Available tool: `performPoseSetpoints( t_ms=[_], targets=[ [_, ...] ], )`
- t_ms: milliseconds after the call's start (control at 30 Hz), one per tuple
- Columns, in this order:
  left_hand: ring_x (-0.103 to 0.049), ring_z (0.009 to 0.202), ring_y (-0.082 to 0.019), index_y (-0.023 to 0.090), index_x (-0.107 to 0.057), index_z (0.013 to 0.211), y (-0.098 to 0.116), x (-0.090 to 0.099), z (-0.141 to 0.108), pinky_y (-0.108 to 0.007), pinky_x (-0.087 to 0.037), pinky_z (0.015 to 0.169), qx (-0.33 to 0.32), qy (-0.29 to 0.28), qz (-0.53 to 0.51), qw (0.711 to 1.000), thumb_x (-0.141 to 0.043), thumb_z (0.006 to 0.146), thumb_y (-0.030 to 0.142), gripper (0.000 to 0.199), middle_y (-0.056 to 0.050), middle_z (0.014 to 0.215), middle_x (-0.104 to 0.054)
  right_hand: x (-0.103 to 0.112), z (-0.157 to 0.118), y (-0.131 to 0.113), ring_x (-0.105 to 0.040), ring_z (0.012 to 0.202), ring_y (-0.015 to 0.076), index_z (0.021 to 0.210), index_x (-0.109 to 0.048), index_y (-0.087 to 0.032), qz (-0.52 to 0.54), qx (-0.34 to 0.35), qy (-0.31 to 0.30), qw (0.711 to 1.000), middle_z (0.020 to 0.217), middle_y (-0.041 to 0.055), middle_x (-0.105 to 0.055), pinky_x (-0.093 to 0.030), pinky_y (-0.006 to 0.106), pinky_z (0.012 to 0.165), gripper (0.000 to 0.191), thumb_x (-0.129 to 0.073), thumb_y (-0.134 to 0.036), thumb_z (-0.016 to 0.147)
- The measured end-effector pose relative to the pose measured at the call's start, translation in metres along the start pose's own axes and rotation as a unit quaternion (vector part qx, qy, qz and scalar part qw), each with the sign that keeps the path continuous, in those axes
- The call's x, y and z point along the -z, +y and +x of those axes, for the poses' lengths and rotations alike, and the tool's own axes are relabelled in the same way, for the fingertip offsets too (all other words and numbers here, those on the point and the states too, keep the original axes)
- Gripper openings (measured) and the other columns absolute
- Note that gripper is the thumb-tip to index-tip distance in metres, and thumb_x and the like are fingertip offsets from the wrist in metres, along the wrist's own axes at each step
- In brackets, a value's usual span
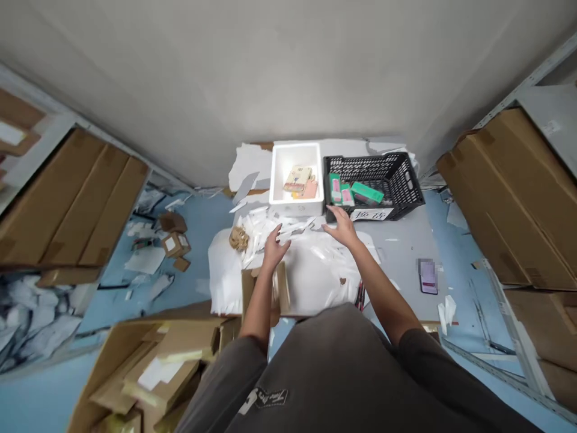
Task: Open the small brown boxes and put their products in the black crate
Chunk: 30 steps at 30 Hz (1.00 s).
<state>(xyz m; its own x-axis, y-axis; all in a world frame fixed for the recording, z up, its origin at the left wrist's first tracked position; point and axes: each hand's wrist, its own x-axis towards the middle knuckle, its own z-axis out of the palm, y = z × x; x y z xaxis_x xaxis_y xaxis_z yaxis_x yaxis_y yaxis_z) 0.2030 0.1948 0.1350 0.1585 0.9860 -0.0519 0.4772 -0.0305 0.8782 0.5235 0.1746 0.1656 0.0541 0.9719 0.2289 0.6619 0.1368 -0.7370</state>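
Note:
Over the table (pixel 401 240), my left hand (pixel 274 248) has its fingers apart and holds nothing, beside a heap of white plastic (pixel 256 231). My right hand (pixel 341 227) is spread and empty, close to the front edge of a black crate (pixel 399 180). That crate holds green and pink packs (pixel 367 192). Left of it stands a white box (pixel 295 208) with small cartons (pixel 297 179) inside. Between my hands lies clear plastic sheeting (pixel 315 249). A crumpled brown paper ball (pixel 238 239) rests left of my left hand.
A phone (pixel 428 276) lies on the table's right side. Below left is a large carton (pixel 112 355) of packed boxes. Shelves with brown cartons (pixel 76 204) flank both sides. Scraps litter the blue floor (pixel 198 228). Pens (pixel 359 294) lie near my body.

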Motion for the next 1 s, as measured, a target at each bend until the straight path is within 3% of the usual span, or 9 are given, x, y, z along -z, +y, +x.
performPoseSetpoints(
  t_ms=[100,233,300,367,500,633,767,867,1000],
  targets=[
    [-0.06,0.142,-0.034,0.023,-0.067,0.146,-0.038,0.049,-0.057,-0.053,-0.053,0.118,-0.019,-0.024,0.079,0.996,-0.076,0.084,0.025,0.062,-0.013,0.152,-0.065,-0.044,-0.034,-0.044,-0.054,0.145,0.0362,0.155,-0.06,-0.027,0.011,0.004,-0.048,0.999,0.153,0.0132,-0.059,-0.045,0.054,0.125,0.069,-0.077,-0.035,0.088],
    [-0.057,0.145,-0.037,0.022,-0.074,0.135,-0.084,0.09,-0.133,-0.057,-0.042,0.129,-0.012,-0.111,0.159,0.981,-0.08,0.08,0.019,0.056,-0.014,0.146,-0.069,-0.122,-0.089,-0.102,-0.069,0.119,0.0312,0.153,-0.062,-0.028,0.085,-0.019,-0.128,0.988,0.147,0.0124,-0.06,-0.062,0.048,0.103,0.063,-0.072,-0.035,0.091],
    [-0.047,0.155,-0.041,0.023,-0.076,0.134,-0.102,0.1,-0.169,-0.06,-0.038,0.132,0.002,-0.143,0.194,0.971,-0.085,0.076,0.019,0.059,-0.014,0.15,-0.066,-0.163,-0.12,-0.127,-0.07,0.117,0.03,0.149,-0.065,-0.028,0.095,-0.019,-0.179,0.979,0.143,0.012,-0.061,-0.063,0.047,0.103,0.057,-0.072,-0.034,0.093],
    [-0.031,0.164,-0.047,0.023,-0.076,0.134,-0.116,0.105,-0.201,-0.064,-0.032,0.133,0.015,-0.169,0.226,0.959,-0.092,0.072,0.021,0.065,-0.016,0.158,-0.059,-0.197,-0.151,-0.145,-0.064,0.131,0.0337,0.142,-0.07,-0.027,0.052,-0.02,-0.233,0.971,0.146,0.0131,-0.061,-0.057,0.051,0.113,0.054,-0.079,-0.032,0.089],
    [-0.015,0.168,-0.052,0.023,-0.082,0.119,-0.138,0.098,-0.242,-0.071,-0.022,0.134,0.029,-0.217,0.265,0.939,-0.098,0.071,0.024,0.05,-0.015,0.175,-0.041,-0.234,-0.211,-0.153,-0.033,0.16,0.0475,0.136,-0.073,-0.023,-0.093,-0.114,-0.333,0.931,0.17,0.0196,-0.04,-0.046,0.061,0.122,0.068,-0.098,-0.025,0.072],
    [-0.014,0.17,-0.044,0.02,-0.083,0.091,-0.151,0.084,-0.254,-0.066,-0.026,0.136,0.016,-0.208,0.258,0.943,-0.078,0.091,0.019,0.005,-0.01,0.174,-0.045,-0.241,-0.254,-0.139,-0.025,0.164,0.0517,0.127,-0.075,-0.021,-0.137,-0.185,-0.355,0.906,0.185,0.0145,-0.008,-0.05,0.062,0.118,0.062,-0.102,-0.03,0.071],
    [-0.021,0.17,-0.037,0.022,-0.08,0.091,-0.143,0.079,-0.258,-0.063,-0.036,0.133,-0.016,-0.171,0.214,0.962,-0.063,0.099,0.016,0.019,-0.009,0.165,-0.057,-0.229,-0.257,-0.131,-0.04,0.159,0.0452,0.107,-0.081,-0.023,-0.121,-0.142,-0.329,0.926,0.185,0.0068,-0.015,-0.055,0.056,0.116,0.037,-0.098,-0.03,0.075],
    [-0.025,0.169,-0.037,0.024,-0.079,0.098,-0.118,0.077,-0.259,-0.066,-0.035,0.132,-0.053,-0.139,0.185,0.971,-0.064,0.1,0.023,0.015,-0.007,0.166,-0.057,-0.198,-0.249,-0.13,-0.048,0.155,0.0403,0.1,-0.081,-0.024,-0.109,-0.117,-0.284,0.945,0.183,0.0043,-0.023,-0.056,0.057,0.116,0.019,-0.09,-0.029,0.084],
    [-0.021,0.17,-0.034,0.028,-0.08,0.104,-0.059,0.051,-0.258,-0.066,-0.028,0.136,-0.111,-0.11,0.141,0.978,-0.062,0.104,0.029,0.018,-0.004,0.168,-0.054,-0.126,-0.26,-0.123,-0.048,0.156,0.0406,0.097,-0.079,-0.024,-0.077,-0.094,-0.182,0.976,0.183,0.006,-0.024,-0.055,0.059,0.115,0.013,-0.087,-0.031,0.089]
  ],
)
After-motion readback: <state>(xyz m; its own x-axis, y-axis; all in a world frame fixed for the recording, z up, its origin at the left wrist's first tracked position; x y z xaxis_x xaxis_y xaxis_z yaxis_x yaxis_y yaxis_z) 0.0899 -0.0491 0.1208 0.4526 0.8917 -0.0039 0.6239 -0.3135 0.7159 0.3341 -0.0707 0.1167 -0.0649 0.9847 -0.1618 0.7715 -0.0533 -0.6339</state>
